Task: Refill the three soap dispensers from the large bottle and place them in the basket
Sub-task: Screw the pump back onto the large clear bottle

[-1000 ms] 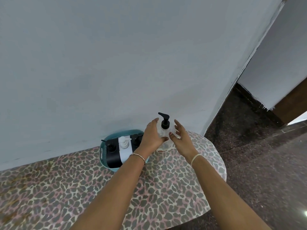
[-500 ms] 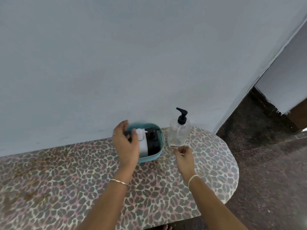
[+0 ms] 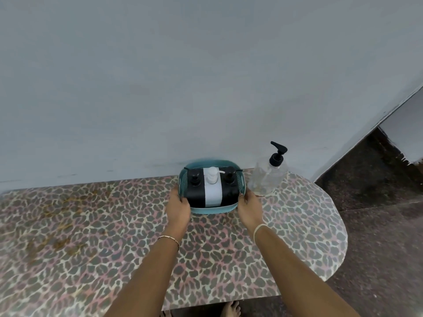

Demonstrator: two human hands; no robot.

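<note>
My left grip [image 3: 179,208] and right grip [image 3: 250,208] clasped the basket [image 3: 211,210] at its near corners, 1 on each side, fingers curled over the rim. Inside stood 3 dispensers [image 3: 212,191] in a row: black, white, black. The bottle [image 3: 265,177] stood upright just right of the basket, by the wall [image 3: 160,88] — both on the counter [image 3: 206,259].
</note>
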